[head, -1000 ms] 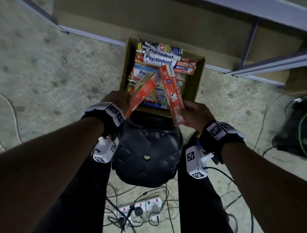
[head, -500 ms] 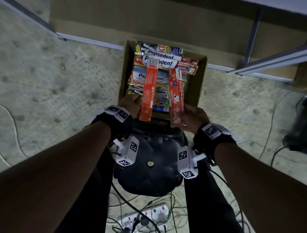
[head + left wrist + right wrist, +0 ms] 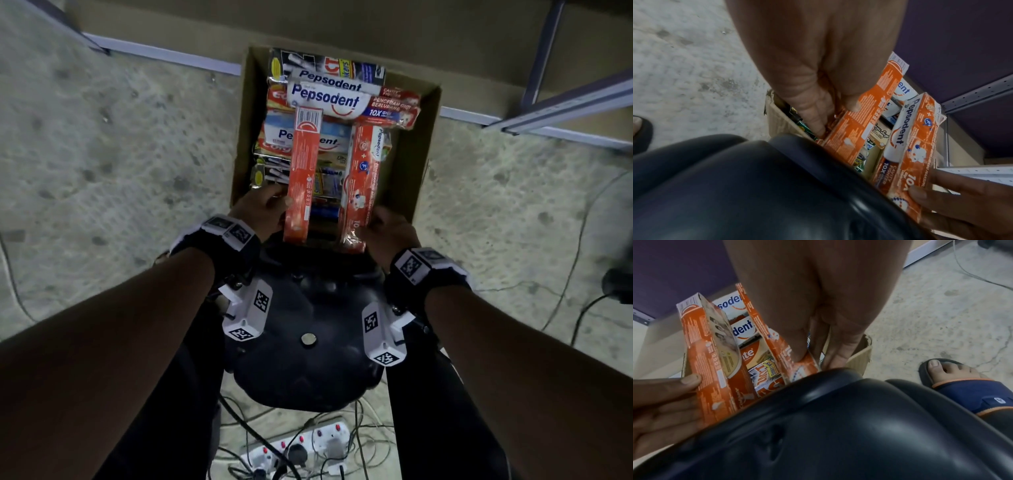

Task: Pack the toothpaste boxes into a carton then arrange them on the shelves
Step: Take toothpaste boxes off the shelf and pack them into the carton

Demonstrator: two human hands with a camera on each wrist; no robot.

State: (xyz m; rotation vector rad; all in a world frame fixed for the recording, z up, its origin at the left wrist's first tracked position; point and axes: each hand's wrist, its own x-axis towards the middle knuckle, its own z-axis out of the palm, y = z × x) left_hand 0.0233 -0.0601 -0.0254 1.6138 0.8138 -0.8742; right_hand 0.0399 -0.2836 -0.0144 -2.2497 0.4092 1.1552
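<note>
While the carton (image 3: 416, 164) sits packed, both hands (image 3: 263, 209) each grip a toothpaste box (image 3: 303, 171).

Carton (image 3: 423, 161): open brown cardboard, on the floor, filled with toothpaste boxes.
Stacked boxes (image 3: 325, 99): mostly white-and-red, "Pepsodent" lettering, lying crosswise in layers.
Orange box with barcode end (image 3: 301, 171): long, narrow, lengthwise above the stack at left, near end projecting past the carton's near edge.
Orange "Pepsodent" pack (image 3: 359, 181): plastic-wrapped, cartoon tooth print, "10X" marking, lengthwise beside the first box at right, apart from it, near end also overhanging.
</note>
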